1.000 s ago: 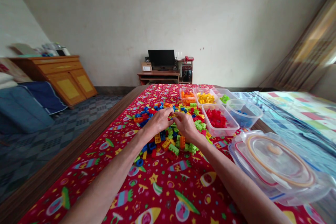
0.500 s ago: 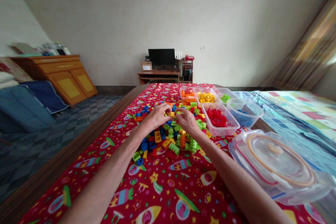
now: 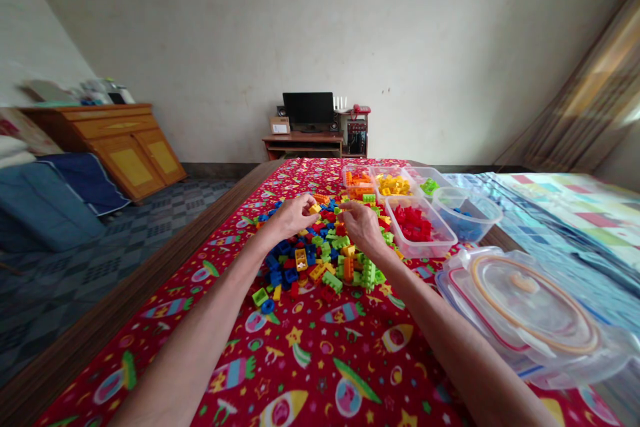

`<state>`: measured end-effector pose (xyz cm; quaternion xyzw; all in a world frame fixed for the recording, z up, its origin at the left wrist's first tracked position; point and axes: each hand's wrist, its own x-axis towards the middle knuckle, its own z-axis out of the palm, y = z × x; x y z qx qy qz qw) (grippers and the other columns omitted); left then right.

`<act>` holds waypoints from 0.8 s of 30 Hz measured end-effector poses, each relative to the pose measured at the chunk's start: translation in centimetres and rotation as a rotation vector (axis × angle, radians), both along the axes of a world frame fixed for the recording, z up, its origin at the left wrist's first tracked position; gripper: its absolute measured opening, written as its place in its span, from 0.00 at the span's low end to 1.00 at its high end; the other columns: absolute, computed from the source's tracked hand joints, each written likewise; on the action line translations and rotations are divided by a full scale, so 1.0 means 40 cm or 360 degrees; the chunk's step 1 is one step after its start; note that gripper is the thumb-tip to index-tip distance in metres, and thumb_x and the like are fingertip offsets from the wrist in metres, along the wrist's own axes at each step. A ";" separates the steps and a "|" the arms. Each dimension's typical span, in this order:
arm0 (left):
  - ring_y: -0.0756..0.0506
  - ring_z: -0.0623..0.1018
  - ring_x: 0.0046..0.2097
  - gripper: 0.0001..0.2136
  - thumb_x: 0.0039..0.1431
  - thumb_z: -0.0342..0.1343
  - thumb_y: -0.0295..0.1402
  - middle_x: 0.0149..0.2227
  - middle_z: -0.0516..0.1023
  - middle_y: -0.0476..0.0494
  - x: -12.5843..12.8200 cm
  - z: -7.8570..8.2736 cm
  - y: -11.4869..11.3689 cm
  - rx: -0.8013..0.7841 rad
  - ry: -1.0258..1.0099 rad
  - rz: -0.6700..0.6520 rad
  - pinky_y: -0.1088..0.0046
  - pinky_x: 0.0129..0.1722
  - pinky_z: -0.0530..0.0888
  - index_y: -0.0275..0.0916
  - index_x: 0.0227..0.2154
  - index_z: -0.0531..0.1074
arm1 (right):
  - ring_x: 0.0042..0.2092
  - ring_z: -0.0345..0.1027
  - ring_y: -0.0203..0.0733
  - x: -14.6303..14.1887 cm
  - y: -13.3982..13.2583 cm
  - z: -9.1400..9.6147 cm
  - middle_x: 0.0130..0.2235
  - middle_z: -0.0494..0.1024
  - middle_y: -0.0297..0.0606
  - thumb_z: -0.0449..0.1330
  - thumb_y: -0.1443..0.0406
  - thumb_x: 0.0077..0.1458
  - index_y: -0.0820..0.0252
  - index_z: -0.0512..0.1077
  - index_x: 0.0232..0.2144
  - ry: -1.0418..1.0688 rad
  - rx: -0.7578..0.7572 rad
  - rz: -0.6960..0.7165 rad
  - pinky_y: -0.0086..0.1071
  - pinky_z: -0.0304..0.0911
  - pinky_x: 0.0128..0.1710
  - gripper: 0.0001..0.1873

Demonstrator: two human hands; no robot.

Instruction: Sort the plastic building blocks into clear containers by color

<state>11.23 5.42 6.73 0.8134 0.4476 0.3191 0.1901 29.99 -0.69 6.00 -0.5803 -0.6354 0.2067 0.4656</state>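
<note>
Over the far part of a mixed heap of building blocks (image 3: pixel 325 253), my left hand (image 3: pixel 296 215) pinches a yellow building block (image 3: pixel 315 209) between thumb and fingers. My right hand (image 3: pixel 361 223) is just to its right, above the heap's right side, with its fingers curled together. Whatever those fingertips hold, if anything, is hidden. Red, blue, green, yellow and orange blocks lie loose below both hands.
Right of the heap stand clear boxes of red blocks (image 3: pixel 413 223), yellow blocks (image 3: pixel 393 185), orange blocks (image 3: pixel 358 179) and green blocks (image 3: pixel 429 187). A round tub (image 3: pixel 475 220) holds blue ones. Stacked clear lids (image 3: pixel 530 307) lie at the right on the red patterned cloth (image 3: pixel 300 373).
My hands have moved slightly apart, the left one to the left and the right one to the right. The yellow block shows more clearly in my left fingers.
</note>
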 end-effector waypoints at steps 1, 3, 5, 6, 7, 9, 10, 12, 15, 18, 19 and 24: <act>0.47 0.75 0.32 0.12 0.46 0.57 0.37 0.30 0.74 0.49 -0.001 0.003 -0.004 -0.0147 -0.0100 -0.0046 0.72 0.32 0.73 0.38 0.33 0.66 | 0.33 0.73 0.39 0.000 0.000 0.001 0.34 0.81 0.41 0.51 0.71 0.54 0.63 0.76 0.43 -0.0010 0.0005 0.0009 0.29 0.64 0.36 0.17; 0.49 0.75 0.31 0.15 0.45 0.59 0.39 0.31 0.74 0.49 -0.001 0.012 -0.019 -0.0459 -0.0300 -0.0116 0.73 0.31 0.73 0.38 0.35 0.65 | 0.34 0.73 0.39 -0.003 -0.003 0.002 0.34 0.81 0.39 0.52 0.72 0.54 0.62 0.76 0.41 -0.0066 0.0030 0.0029 0.29 0.64 0.37 0.17; 0.50 0.74 0.30 0.18 0.45 0.60 0.41 0.32 0.73 0.50 0.000 0.025 -0.038 -0.0687 -0.0430 -0.0124 0.74 0.30 0.72 0.38 0.38 0.64 | 0.34 0.73 0.39 -0.009 -0.010 0.002 0.33 0.81 0.38 0.53 0.71 0.53 0.60 0.77 0.40 -0.0187 0.0058 0.0068 0.29 0.64 0.37 0.16; 0.51 0.73 0.28 0.19 0.46 0.60 0.41 0.30 0.72 0.51 0.001 0.030 -0.047 -0.0755 -0.0447 -0.0111 0.75 0.28 0.71 0.39 0.39 0.64 | 0.34 0.73 0.39 -0.014 -0.015 0.003 0.32 0.81 0.38 0.54 0.71 0.53 0.60 0.77 0.39 -0.0263 0.0071 0.0104 0.29 0.63 0.36 0.15; 0.52 0.71 0.26 0.18 0.47 0.59 0.43 0.28 0.70 0.52 0.001 0.035 -0.052 -0.0792 -0.0433 -0.0093 0.76 0.26 0.70 0.39 0.39 0.65 | 0.34 0.73 0.39 -0.018 -0.020 0.003 0.32 0.81 0.38 0.55 0.71 0.53 0.60 0.78 0.39 -0.0340 0.0085 0.0155 0.28 0.63 0.36 0.14; 0.53 0.68 0.22 0.16 0.50 0.57 0.44 0.23 0.68 0.54 -0.003 0.038 -0.054 -0.0797 -0.0313 -0.0041 0.78 0.21 0.66 0.39 0.38 0.67 | 0.34 0.73 0.39 -0.028 -0.031 0.002 0.32 0.81 0.39 0.55 0.71 0.53 0.60 0.78 0.39 -0.0467 0.0113 0.0260 0.28 0.62 0.36 0.14; 0.53 0.67 0.21 0.15 0.50 0.56 0.44 0.22 0.67 0.54 -0.007 0.036 -0.050 -0.0762 -0.0210 -0.0006 0.78 0.20 0.64 0.39 0.36 0.68 | 0.34 0.74 0.39 -0.032 -0.035 0.001 0.32 0.81 0.40 0.55 0.70 0.54 0.60 0.78 0.38 -0.0515 0.0127 0.0294 0.28 0.61 0.36 0.13; 0.52 0.68 0.21 0.12 0.49 0.56 0.42 0.21 0.70 0.52 -0.018 0.029 -0.035 -0.0616 0.0062 0.0061 0.78 0.19 0.63 0.38 0.32 0.71 | 0.34 0.74 0.40 -0.038 -0.040 -0.003 0.32 0.81 0.41 0.54 0.69 0.56 0.61 0.78 0.38 -0.0584 0.0152 0.0318 0.27 0.60 0.35 0.13; 0.50 0.72 0.23 0.07 0.45 0.57 0.37 0.22 0.75 0.50 -0.036 0.012 -0.011 -0.0355 0.0512 0.0078 0.77 0.22 0.65 0.39 0.24 0.75 | 0.34 0.74 0.39 -0.038 -0.038 -0.010 0.33 0.81 0.41 0.53 0.69 0.57 0.61 0.78 0.37 -0.0642 0.0178 0.0307 0.26 0.59 0.34 0.13; 0.48 0.75 0.26 0.08 0.44 0.58 0.35 0.24 0.79 0.50 -0.048 0.000 0.003 -0.0242 0.0739 0.0073 0.77 0.26 0.66 0.41 0.27 0.79 | 0.34 0.73 0.38 -0.031 -0.030 -0.019 0.33 0.81 0.40 0.53 0.69 0.56 0.60 0.78 0.38 -0.0662 0.0186 0.0279 0.26 0.58 0.34 0.13; 0.47 0.75 0.27 0.09 0.44 0.58 0.35 0.25 0.80 0.49 -0.052 -0.002 0.006 -0.0231 0.0763 0.0090 0.76 0.26 0.66 0.42 0.29 0.80 | 0.34 0.73 0.38 -0.029 -0.027 -0.020 0.33 0.81 0.40 0.54 0.69 0.56 0.60 0.78 0.38 -0.0669 0.0181 0.0262 0.26 0.58 0.34 0.13; 0.46 0.76 0.28 0.10 0.44 0.58 0.37 0.27 0.81 0.49 -0.065 -0.007 0.014 -0.0226 0.0834 0.0120 0.76 0.28 0.65 0.43 0.30 0.81 | 0.34 0.73 0.38 -0.033 -0.033 -0.012 0.32 0.81 0.41 0.53 0.69 0.56 0.60 0.79 0.37 -0.0799 0.0172 0.0254 0.26 0.58 0.33 0.14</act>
